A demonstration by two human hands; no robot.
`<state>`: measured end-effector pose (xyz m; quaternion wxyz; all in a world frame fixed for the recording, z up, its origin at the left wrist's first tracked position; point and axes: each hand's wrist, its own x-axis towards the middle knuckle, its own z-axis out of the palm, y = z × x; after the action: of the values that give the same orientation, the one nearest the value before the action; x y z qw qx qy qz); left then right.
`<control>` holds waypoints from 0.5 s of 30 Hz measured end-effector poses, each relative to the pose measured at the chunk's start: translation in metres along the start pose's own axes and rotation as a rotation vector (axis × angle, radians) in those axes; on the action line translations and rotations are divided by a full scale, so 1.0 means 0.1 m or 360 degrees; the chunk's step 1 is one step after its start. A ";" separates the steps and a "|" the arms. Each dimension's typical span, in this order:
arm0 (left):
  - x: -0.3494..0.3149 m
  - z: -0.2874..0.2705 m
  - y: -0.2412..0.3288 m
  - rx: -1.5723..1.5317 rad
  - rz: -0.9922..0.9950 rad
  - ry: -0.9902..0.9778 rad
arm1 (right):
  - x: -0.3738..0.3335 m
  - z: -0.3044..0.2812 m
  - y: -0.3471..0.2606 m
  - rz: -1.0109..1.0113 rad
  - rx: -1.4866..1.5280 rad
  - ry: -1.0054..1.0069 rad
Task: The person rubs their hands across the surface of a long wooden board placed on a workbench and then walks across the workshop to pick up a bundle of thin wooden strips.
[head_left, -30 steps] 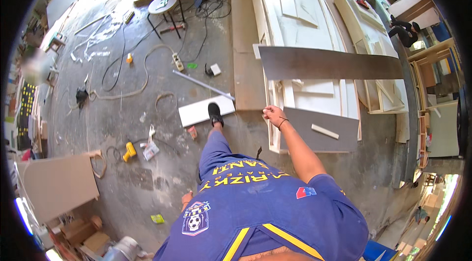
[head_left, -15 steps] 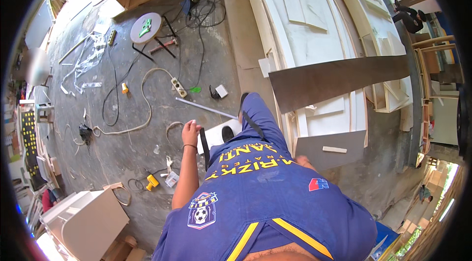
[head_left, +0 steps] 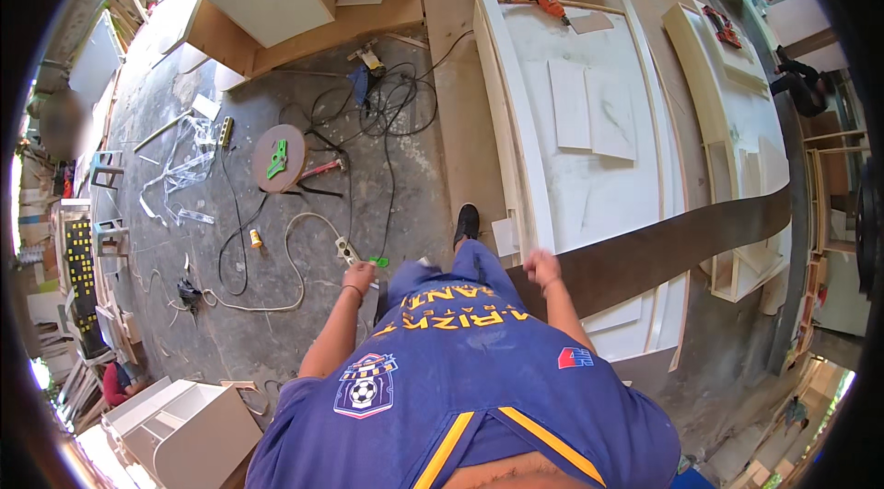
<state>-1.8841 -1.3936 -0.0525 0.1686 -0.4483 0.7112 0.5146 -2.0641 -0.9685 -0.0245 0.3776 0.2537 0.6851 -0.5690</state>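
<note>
My left hand [head_left: 358, 276] is raised left of my body, near the extension socket [head_left: 346, 250] on the floor, with its fingers curled together. Whatever it may hold is too small to make out. On the other side, my right hand [head_left: 541, 266] is curled closed at the left end of a long dark brown sheet [head_left: 635, 254]. Slight blur hides whether its fingers grip the sheet's edge. That sheet lies bent across a white-topped cabinet carcass [head_left: 589, 194] and reaches over to another pale wooden frame [head_left: 695, 56].
An orange power drill [head_left: 543, 1] and loose white panels [head_left: 591, 109] lie on the carcass. A round stool [head_left: 279, 159] carries a green tool, beside a hammer [head_left: 324, 167]. Black cables [head_left: 391, 107] tangle across the floor. A white cabinet [head_left: 189, 438] stands at lower left.
My right hand has come up from beside my body to the brown sheet's near end. My left hand has drawn in closer to my body. The view has shifted, and one shoe is farther forward.
</note>
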 end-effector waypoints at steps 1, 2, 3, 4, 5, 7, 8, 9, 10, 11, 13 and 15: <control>0.06 -0.12 0.21 -0.0321 -0.0051 0.0112 | 0.24 0.00 -0.28 -0.0367 -0.0037 0.0161; 0.09 -0.19 0.26 -0.0405 -0.0081 0.0199 | 0.19 0.07 -0.85 -0.0326 0.0060 0.0068; 0.12 -0.25 0.33 -0.0479 -0.0088 0.0275 | 0.28 0.07 -1.20 -0.0309 0.0092 -0.0001; 0.17 -0.27 0.41 -0.0562 -0.0086 0.0358 | 0.42 0.07 -1.50 -0.0310 0.0086 -0.0069; 0.21 -0.25 0.47 -0.0309 -0.0048 0.0368 | 0.56 0.09 -1.79 -0.0315 0.0078 -0.0134; 0.27 -0.17 0.46 0.0155 -0.0022 0.0343 | 0.85 0.19 -2.28 -0.0300 -0.0073 -0.0178; 0.33 -0.08 0.39 0.0357 -0.0056 0.0249 | 0.99 0.26 -2.52 -0.0291 -0.0146 -0.0199; 0.42 -0.01 0.30 0.0564 -0.0086 0.0136 | 1.14 0.34 -2.71 -0.0301 -0.0149 -0.0207; 0.53 0.06 0.18 0.0758 -0.0106 0.0013 | 1.29 0.43 -2.92 -0.0316 -0.0147 -0.0207; 0.68 0.17 0.03 0.0902 -0.0115 -0.0094 | 1.43 0.55 -3.16 -0.0343 -0.0173 -0.0221; 1.11 0.32 -0.02 0.1079 -0.0092 -0.0230 | 1.81 0.65 -3.46 -0.0379 -0.0296 -0.0186; 1.63 0.37 0.25 0.1150 -0.0032 -0.0270 | 2.23 0.66 -3.55 -0.0459 -0.0542 -0.0171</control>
<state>-2.0008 -1.4346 -0.1677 0.3794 -0.3226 0.8261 0.2638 -2.4559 -1.1307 0.0003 0.3658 0.0551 0.7793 -0.5058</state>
